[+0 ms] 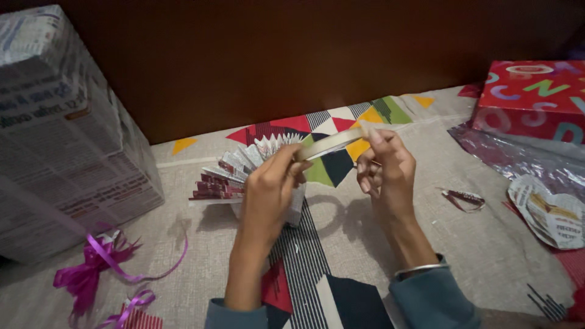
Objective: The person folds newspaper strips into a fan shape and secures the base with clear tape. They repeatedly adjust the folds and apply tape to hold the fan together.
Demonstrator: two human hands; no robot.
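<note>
My left hand [271, 183] holds a pleated paper fan [234, 170] made of folded newspaper, its folds spread out to the left. Between both hands runs a pale strip of tape or paper [329, 143]. My left thumb pins one end of the strip at the fan, and my right hand [384, 167] pinches the other end with thumb and forefinger, held above the patterned cloth [317, 244]. A thin bangle sits on my right wrist.
A big box wrapped in newspaper [61, 134] stands at the left. Purple ribbon curls [97, 262] lie at the lower left. At the right are a red gift-wrapped box [530, 100], silvery wrap [518, 155], a paper cutout [548, 213] and a small scrap [463, 198].
</note>
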